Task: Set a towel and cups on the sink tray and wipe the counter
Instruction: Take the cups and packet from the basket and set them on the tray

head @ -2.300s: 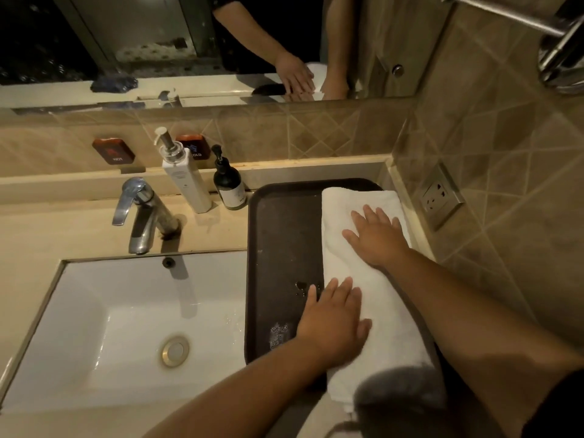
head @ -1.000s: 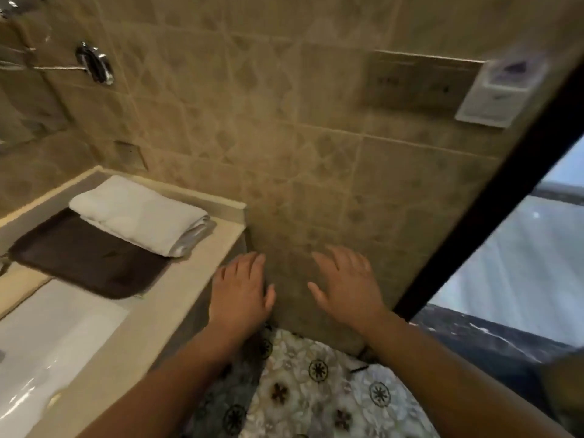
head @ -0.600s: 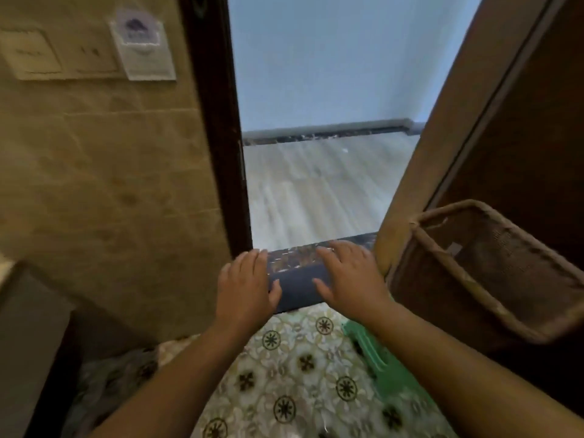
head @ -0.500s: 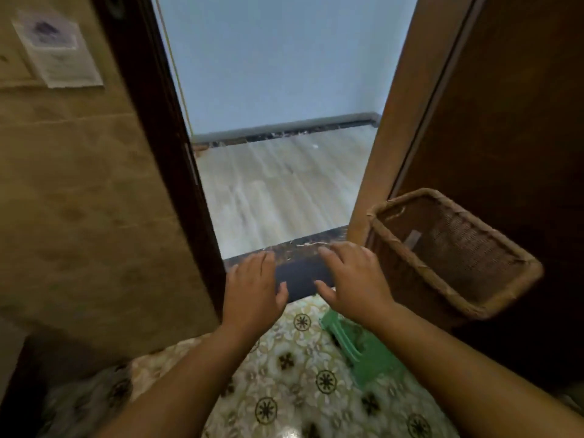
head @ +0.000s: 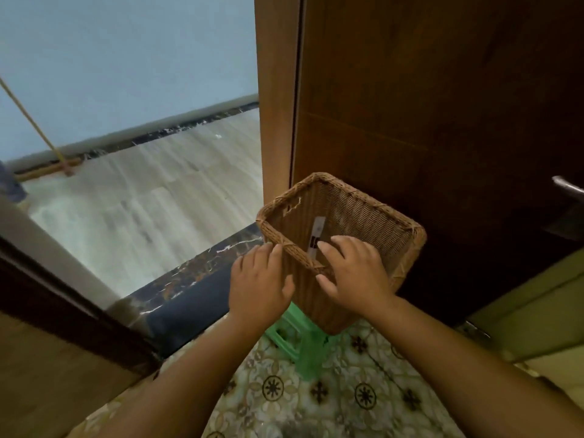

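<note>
because the tall woven brown wicker basket stands raised on a small green plastic stool beside the dark wooden door, its open mouth sits right at reaching height, and both hands come to it from above: the left hand hangs spread and loose just outside the near rim, fingertips about at the weave, holding nothing; the right hand reaches over that same rim with fingers half curled and thumb outside, also with nothing in it, though whether it presses on the rim i cannot tell. inside, only a white paper strip shows against the far wall; no cups are visible, and the bottom is hidden. neither the towel, the cups nor the sink tray appears in this view, which faces the doorway, the pale wood-look floor beyond and the patterned tile floor underfoot. my guess is the basket is where supplies are kept, so this looks like a fetch for the cups
</note>
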Demonstrator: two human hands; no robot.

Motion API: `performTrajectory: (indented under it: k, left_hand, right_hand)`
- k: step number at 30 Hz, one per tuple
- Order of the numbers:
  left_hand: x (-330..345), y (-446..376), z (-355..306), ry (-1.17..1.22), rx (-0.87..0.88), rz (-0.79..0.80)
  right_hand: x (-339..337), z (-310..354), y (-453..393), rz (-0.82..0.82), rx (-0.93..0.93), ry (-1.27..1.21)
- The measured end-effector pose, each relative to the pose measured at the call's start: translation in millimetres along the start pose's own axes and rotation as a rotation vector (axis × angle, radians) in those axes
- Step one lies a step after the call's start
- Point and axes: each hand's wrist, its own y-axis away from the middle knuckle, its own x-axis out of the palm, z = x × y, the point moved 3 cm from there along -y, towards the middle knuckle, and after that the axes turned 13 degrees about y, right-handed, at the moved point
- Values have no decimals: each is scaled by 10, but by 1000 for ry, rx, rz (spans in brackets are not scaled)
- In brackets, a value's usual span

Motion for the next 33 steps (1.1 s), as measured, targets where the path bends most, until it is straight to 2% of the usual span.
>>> performTrajectory:
  k: [7, 14, 23, 29, 31, 33]
  left_hand:
    - [351, -569, -175, -18, 9, 44]
    - [831, -914, -180, -59, -119, 66]
    - [1571, -1184, -478, -93, -495, -70]
    - [2096, -1544, -648, -51, -630, -113]
    - [2410, -1675, -536, 56, -806, -109]
    - [2792, -1740, -335, 219, -1086, -115]
  right_hand:
    - [297, -488, -381, 42, 17, -8]
    - [832, -912, -923, 68, -134, -33]
    - [1886, -1465, -1743, 219, -474, -99]
    - [2518, -1555, -1914, 308, -556, -109]
    - [2820, -1544, -1971, 361, -526, -127]
    - [3173, -1512, -2037, 431, -456, -193]
